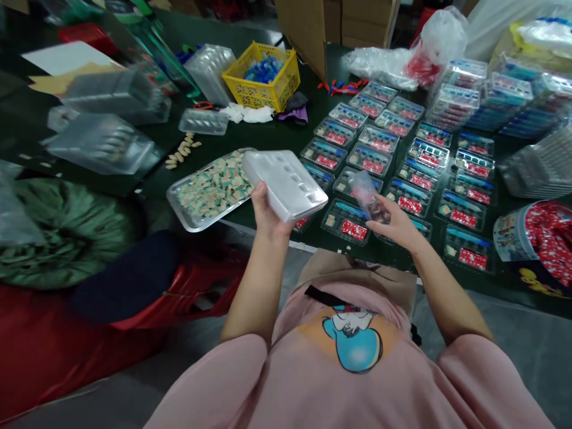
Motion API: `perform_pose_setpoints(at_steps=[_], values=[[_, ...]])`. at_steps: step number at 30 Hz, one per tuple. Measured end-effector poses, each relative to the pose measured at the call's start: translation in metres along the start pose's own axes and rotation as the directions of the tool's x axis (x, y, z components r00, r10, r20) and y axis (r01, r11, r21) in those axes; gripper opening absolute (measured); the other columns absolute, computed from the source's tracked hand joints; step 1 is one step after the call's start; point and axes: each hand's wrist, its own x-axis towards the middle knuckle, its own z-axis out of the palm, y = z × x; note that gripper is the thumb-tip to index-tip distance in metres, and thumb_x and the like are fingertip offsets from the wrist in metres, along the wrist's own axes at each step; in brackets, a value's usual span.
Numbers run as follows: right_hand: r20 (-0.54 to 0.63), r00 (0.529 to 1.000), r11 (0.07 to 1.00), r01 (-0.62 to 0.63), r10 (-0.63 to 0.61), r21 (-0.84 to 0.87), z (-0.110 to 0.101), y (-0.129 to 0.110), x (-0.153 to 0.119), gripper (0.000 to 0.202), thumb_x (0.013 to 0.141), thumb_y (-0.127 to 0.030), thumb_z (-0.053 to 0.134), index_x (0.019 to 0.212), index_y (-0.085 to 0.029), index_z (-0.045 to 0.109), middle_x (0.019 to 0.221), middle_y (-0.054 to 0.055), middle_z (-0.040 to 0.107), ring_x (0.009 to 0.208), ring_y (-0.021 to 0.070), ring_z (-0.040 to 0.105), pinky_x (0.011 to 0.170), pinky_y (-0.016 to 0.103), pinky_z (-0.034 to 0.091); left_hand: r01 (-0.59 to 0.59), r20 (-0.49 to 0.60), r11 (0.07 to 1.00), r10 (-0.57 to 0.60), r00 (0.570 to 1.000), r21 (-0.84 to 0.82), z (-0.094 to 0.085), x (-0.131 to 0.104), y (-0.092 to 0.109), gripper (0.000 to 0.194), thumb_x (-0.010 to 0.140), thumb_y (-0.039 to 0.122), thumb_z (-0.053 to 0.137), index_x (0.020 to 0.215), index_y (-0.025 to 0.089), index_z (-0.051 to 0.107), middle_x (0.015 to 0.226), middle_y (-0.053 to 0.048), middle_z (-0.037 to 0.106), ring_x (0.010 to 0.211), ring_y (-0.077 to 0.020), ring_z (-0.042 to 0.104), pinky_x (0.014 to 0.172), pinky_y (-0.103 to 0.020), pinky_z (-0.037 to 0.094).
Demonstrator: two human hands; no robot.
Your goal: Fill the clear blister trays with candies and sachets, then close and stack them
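My left hand grips a stack of clear plastic blister trays from below, tilted over the table's front edge. My right hand holds a single clear plastic blister tray on edge, blurred by motion, above the filled trays. Beneath and beyond it stand rows of filled trays, each with a red-and-white patterned piece, a blue strip and a small beige piece. Left of the stack, a metal tray holds many small beige and green pieces; the stack overlaps its right end.
At the back stands a yellow basket of blue items. Stacked clear trays lie to the left, with loose beige pieces nearby. Tall stacks of filled trays and a tub of red patterned pieces stand on the right.
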Motion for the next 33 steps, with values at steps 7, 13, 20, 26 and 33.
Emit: perform_pose_setpoints(at_steps=[7,13,20,26,33], values=[[0.064,0.998,1.0,-0.005,0.006,-0.015,0.024,-0.006,0.005,0.086,0.071,-0.051,0.076,0.147,-0.022,0.048,0.144,0.014,0.048,0.132,0.0326,0.047,0.114,0.052,0.035,0.037,-0.08,0.999,-0.037,0.996,0.004,-0.009,-0.006,-0.013,0.045,0.068,0.045,0.073,0.106,0.022,0.065,0.11,-0.005,0.071,0.121,-0.0304,0.059,0.105,-0.048,0.048],[0.204,0.978,0.805,-0.093,-0.036,0.586,0.022,-0.028,0.013,0.07,0.075,-0.061,0.072,0.134,-0.026,0.058,0.127,0.007,0.062,0.117,0.0247,0.057,0.101,0.04,0.047,0.286,-0.143,0.956,-0.274,0.951,0.069,-0.01,-0.016,-0.039,0.051,0.06,0.043,0.08,0.102,0.018,0.065,0.094,-0.006,0.075,0.108,-0.031,0.068,0.101,-0.046,0.051],[0.147,0.986,0.759,-0.153,0.076,0.633,0.017,-0.018,0.005,0.066,0.075,-0.061,0.073,0.132,-0.03,0.059,0.122,0.005,0.063,0.113,0.0228,0.06,0.093,0.035,0.052,0.22,-0.161,0.975,-0.22,0.962,-0.013,-0.037,0.025,-0.038,0.051,0.07,0.047,0.071,0.111,0.018,0.065,0.111,-0.009,0.073,0.113,-0.0307,0.065,0.102,-0.047,0.05],[0.148,0.979,0.746,-0.202,0.139,0.634,0.023,-0.008,-0.002,0.072,0.073,-0.062,0.075,0.134,-0.029,0.058,0.127,0.007,0.063,0.118,0.0259,0.059,0.096,0.038,0.051,0.227,-0.298,0.969,-0.189,0.936,0.096,-0.061,0.052,-0.041,0.05,0.074,0.045,0.071,0.115,0.016,0.063,0.115,-0.012,0.071,0.111,-0.029,0.066,0.102,-0.044,0.05],[0.167,0.978,0.733,-0.204,0.125,0.649,0.035,-0.01,0.0,0.07,0.072,-0.062,0.075,0.131,-0.029,0.06,0.129,0.006,0.063,0.122,0.026,0.057,0.099,0.04,0.049,0.129,-0.382,0.913,0.031,0.924,0.386,-0.081,0.061,-0.033,0.068,0.07,0.015,0.072,0.135,0.02,0.052,0.129,-0.009,0.065,0.129,-0.0245,0.055,0.113,-0.041,0.038]])
